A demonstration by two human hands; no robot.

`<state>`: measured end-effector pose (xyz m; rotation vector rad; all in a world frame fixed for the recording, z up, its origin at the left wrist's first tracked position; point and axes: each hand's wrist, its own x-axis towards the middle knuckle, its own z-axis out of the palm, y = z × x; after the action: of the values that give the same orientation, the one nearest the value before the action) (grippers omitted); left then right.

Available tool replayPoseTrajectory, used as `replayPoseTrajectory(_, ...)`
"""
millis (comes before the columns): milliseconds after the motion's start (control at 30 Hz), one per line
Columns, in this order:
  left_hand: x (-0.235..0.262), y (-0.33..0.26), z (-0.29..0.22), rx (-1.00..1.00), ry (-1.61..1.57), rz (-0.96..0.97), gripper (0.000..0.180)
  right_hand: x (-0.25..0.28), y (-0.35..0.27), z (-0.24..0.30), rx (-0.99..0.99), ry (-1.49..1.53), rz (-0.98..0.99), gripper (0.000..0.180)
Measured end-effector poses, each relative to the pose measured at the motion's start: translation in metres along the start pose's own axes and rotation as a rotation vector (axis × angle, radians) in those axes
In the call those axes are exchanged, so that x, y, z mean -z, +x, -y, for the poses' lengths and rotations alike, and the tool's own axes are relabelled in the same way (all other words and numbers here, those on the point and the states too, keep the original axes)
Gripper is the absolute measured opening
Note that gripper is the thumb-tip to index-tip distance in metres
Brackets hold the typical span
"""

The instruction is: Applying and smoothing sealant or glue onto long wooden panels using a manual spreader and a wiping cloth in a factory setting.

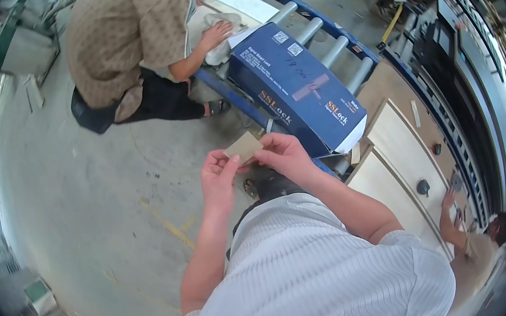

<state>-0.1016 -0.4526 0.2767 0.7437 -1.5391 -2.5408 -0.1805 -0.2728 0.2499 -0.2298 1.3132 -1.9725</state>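
Between my two hands is a small flat tan piece, like sandpaper or card (244, 148); its exact kind I cannot make out. My left hand (220, 173) pinches its left side between thumb and fingers. On the opposite side my right hand (281, 152) grips the edge the same way. The piece is held up in front of my body, above the floor. Just beyond my right hand lies a large blue cardboard box (295, 86) with printing and a strip of tape, resting on a roller conveyor (313, 29).
At the far left a co-worker (125, 41) bends over a white panel (240, 1), one hand on a pale cloth (222, 32). To my right are pale wooden panels (389, 185) with a small black object (423, 187). Another person (482, 250) works there. Yellow lines (170, 226) mark the concrete floor.
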Motion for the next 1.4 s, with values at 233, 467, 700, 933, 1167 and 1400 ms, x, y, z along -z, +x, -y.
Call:
replayPoseTrajectory(233,-0.018,0.124,-0.003,0.138,0.398,0.121,0.012,0.021,0.122,0.018,0.17,0.094,-0.249,0.013)
replayPoseTrajectory(467,-0.012,0.312,-0.013,0.071,0.602,0.194,0.012,0.187,0.345,0.073,0.121,-0.13,-0.59,0.026)
replayPoseTrajectory(700,-0.05,0.469,0.01,0.035,0.859,0.135,0.014,0.316,0.556,0.075,0.021,-0.245,-0.614,0.029)
replayPoseTrajectory(933,-0.115,0.56,0.064,-0.473,1.326,0.209,0.017,0.358,0.651,0.004,-0.215,-0.526,-0.56,0.034)
replayPoseTrajectory(1167,-0.109,0.698,0.067,-0.657,1.454,-0.159,0.022,0.355,0.646,0.0,-0.211,-0.679,-0.606,0.034)
replayPoseTrajectory(1400,0.014,0.848,0.036,-0.36,1.748,-0.524,0.07,0.333,0.65,0.017,-0.293,-0.848,-0.569,0.039)
